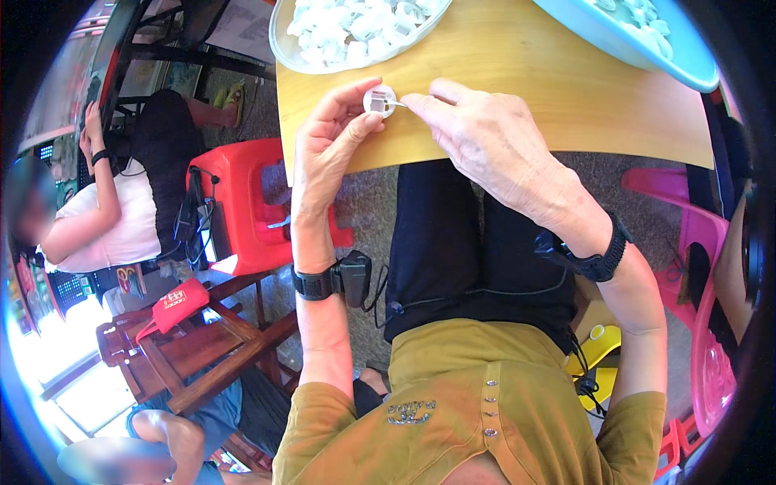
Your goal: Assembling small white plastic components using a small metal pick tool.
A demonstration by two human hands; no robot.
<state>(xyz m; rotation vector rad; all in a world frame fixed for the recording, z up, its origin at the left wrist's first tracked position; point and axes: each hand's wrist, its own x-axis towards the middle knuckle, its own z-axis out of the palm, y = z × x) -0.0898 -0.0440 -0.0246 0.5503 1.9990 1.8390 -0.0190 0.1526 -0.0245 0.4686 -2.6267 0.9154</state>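
Note:
My left hand [327, 149] pinches a small round white plastic piece [388, 93] between thumb and fingers, just above the near part of the wooden tabletop [485, 65]. A squarish opening shows in the piece's face. From the right, my right hand [493, 137] closes its fingers on a thin pale pointed strip [397, 103]. Its tip reaches the piece's right side; the rest is hidden under the fingers, so its kind cannot be made out. Beyond my left hand stands a translucent bowl [280, 48] heaped with small white plastic parts [356, 28].
A light blue basin [702, 77] with white parts stands at the table's far right. Left are a red plastic stool [250, 210], a wooden chair [202, 339] with a red pouch [179, 305], and two other people. A pink chair [703, 323] is at right.

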